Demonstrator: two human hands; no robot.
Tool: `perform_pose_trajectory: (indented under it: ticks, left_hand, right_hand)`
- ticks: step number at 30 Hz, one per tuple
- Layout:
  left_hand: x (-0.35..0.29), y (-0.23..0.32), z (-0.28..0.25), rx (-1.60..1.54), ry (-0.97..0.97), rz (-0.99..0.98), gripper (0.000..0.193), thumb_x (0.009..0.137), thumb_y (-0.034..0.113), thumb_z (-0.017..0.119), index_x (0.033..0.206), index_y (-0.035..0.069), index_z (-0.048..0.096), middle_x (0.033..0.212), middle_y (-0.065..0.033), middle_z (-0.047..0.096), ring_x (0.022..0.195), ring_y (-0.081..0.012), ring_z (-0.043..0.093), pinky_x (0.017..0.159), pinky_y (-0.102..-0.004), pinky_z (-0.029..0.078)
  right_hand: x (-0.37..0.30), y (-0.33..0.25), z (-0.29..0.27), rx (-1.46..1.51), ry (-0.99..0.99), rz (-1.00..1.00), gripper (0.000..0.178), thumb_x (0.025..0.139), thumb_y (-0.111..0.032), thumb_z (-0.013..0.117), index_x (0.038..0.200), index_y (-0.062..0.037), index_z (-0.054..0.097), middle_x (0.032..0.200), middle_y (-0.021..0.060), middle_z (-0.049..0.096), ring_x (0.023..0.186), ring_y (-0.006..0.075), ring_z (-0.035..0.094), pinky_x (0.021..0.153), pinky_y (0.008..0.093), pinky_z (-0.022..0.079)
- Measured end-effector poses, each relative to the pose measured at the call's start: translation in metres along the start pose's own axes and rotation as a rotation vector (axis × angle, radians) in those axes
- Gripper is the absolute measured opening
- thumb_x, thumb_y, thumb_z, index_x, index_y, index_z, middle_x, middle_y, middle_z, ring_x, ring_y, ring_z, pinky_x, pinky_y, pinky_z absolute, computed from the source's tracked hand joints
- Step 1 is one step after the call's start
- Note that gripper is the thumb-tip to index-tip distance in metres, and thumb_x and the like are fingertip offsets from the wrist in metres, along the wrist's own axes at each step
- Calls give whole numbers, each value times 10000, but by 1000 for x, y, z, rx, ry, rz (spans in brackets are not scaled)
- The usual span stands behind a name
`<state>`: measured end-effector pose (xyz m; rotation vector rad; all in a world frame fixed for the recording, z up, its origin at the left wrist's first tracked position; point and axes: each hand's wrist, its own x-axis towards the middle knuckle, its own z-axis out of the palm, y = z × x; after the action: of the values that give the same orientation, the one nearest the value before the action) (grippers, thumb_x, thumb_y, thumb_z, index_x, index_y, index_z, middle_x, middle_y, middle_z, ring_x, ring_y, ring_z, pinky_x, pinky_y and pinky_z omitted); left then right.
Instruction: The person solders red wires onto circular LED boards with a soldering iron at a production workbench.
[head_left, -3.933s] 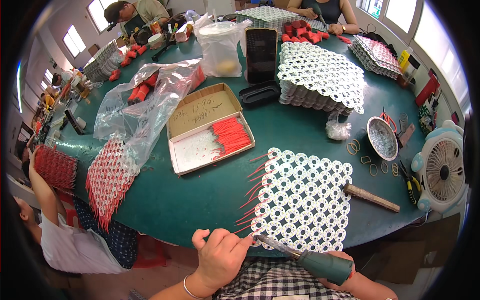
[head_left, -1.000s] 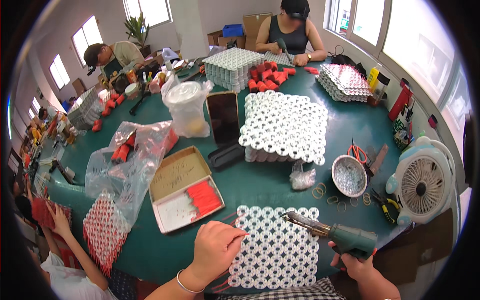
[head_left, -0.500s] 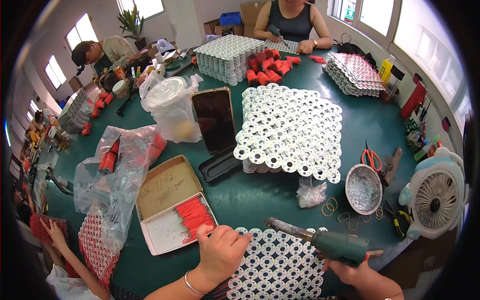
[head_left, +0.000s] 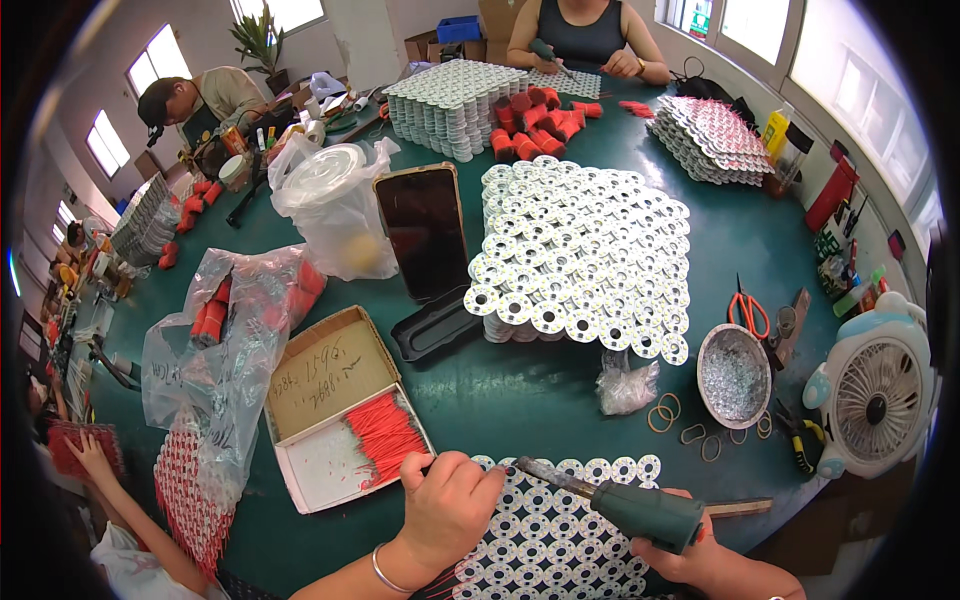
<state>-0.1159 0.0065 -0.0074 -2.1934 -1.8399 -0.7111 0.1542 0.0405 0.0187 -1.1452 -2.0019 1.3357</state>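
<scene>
The right hand clamps the soldering iron over the white disc panel at the desk's near edge. The left hand, pinched on red wires, risks a burn from the nearby tip.

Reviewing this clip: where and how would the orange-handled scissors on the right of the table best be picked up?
Grip the scissors by the orange handle loops, coming from above on the near side. They lie flat on the green table, loops toward the metal bowl and blade tips pointing away. The loops look like the widest, safest hold; both hands are busy elsewhere.
</scene>
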Motion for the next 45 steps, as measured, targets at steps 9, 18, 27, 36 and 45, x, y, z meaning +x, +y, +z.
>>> perform_pose_trajectory:
  ticks: [9,18,27,36,45]
  left_hand:
    - [0,0,1,10,5,-6,31,678,117,646,695,136,629,622,33,438,711,-125,495,748,-371,254]
    - [0,1,-3,31,-65,-13,98,696,121,595,779,143,641,666,35,475,755,-118,513,796,-362,253]
    - [2,-2,-14,25,-111,36,88,721,140,602,801,116,629,689,18,498,754,-136,510,774,-348,304]
    - [5,-4,-45,-40,6,-86,127,641,62,661,749,89,601,724,-17,524,730,-208,502,673,-370,349]
    - [-4,10,-10,-18,-52,-37,159,637,89,680,770,173,660,641,54,461,699,-131,493,750,-377,265]
  right_hand:
    - [5,-6,-1,-73,-87,8,294,654,-74,661,947,-68,630,850,46,650,764,186,614,823,315,419]
    - [7,-7,-1,-204,-65,-121,275,677,-74,642,951,-52,619,860,52,650,766,179,623,804,321,433]
    - [0,-8,-6,672,177,129,474,799,-156,539,1206,35,390,969,213,582,555,238,596,474,316,517]
    - [-14,8,-12,673,223,136,470,802,-128,535,1218,31,385,992,217,574,593,236,601,476,307,512]
    - [-15,4,-5,286,-20,51,299,769,-25,528,1060,39,543,928,135,621,582,180,620,521,290,509]
